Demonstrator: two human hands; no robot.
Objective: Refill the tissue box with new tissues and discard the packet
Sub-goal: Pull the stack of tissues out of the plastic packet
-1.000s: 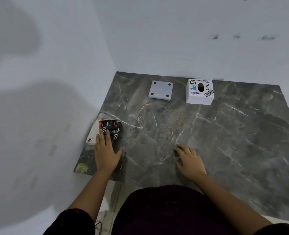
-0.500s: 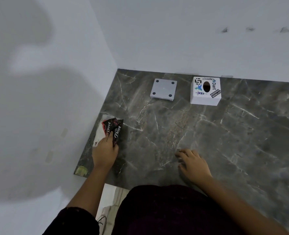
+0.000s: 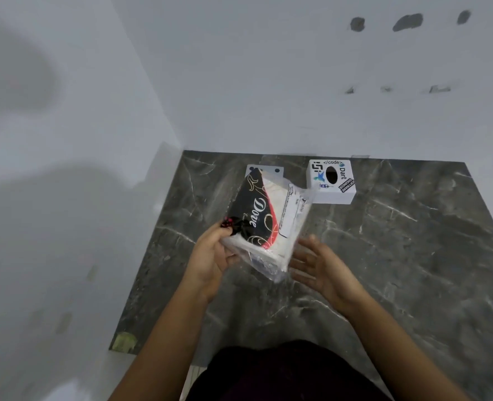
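While the packet (image 3: 264, 224) is up in the air over the floor, the job is just starting | left hand (image 3: 210, 260) grips packet | right hand (image 3: 322, 269) wide open, close by | packet looks shut, box (image 3: 330, 180) waits behind, its base (image 3: 277, 171) off | one packet, one box, one base

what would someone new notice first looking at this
First, the tissue packet, black and red with white tissues showing through clear wrap, held up over the dark marble floor by the left hand. The right hand is open just beside it. Behind, by the wall, sits the white stickered tissue box.
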